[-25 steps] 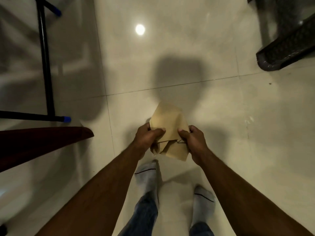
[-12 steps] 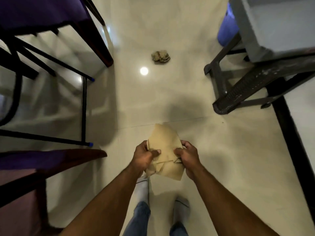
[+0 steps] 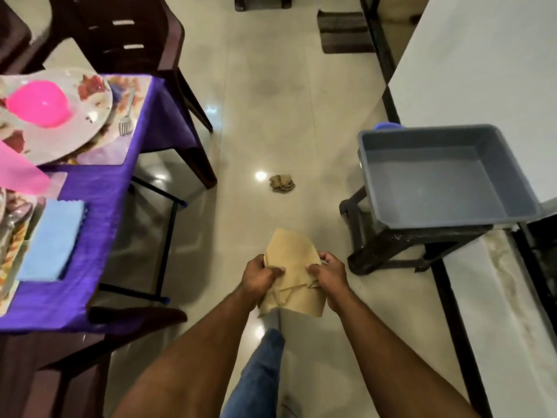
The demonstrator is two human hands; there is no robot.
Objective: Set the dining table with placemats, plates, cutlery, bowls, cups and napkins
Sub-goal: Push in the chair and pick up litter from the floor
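A person's left hand [image 3: 261,274] and right hand [image 3: 328,274] pinch a tan napkin [image 3: 291,251] with curled fingers, folding it beside the table [image 3: 99,188] for a place setting.

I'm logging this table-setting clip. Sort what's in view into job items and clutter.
Job:
tan napkin, gripped by left hand and right hand
blue napkin
floral plate
pink bowl
fork

Lying about:
crumpled wad on the floor
grey tub
dark chair
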